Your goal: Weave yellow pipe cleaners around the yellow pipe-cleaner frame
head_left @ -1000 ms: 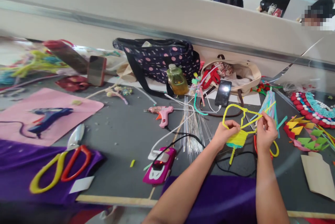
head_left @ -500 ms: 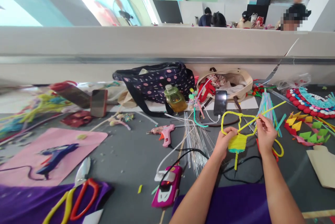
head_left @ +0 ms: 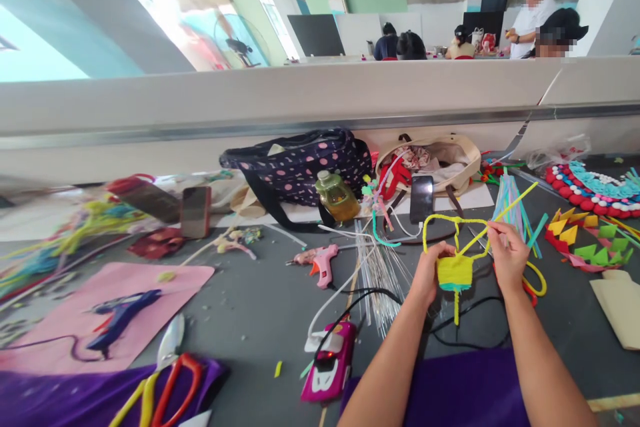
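Observation:
My left hand (head_left: 429, 272) pinches the left side of a yellow pipe-cleaner piece (head_left: 454, 272), a wound block with a teal band at its base, a loop (head_left: 440, 219) above and a short stem hanging below. My right hand (head_left: 507, 252) grips a long yellow pipe-cleaner strand (head_left: 515, 203) that runs from the block up to the right. Both hands hover just above the grey table (head_left: 260, 294). A bundle of coloured pipe cleaners (head_left: 510, 197) lies behind my right hand.
A pink glue gun (head_left: 323, 260), thin clear sticks (head_left: 377, 267), a magenta toy car (head_left: 330, 366), a black cable and a phone (head_left: 421, 198) lie near my hands. Scissors (head_left: 167, 380) rest on purple cloth at left. Bags and a bottle (head_left: 336, 195) line the partition. People sit beyond it.
The camera has tilted upward, showing more of the room beyond the partition. My hands keep hold of the yellow piece, and the right hand has drawn the strand a little further right.

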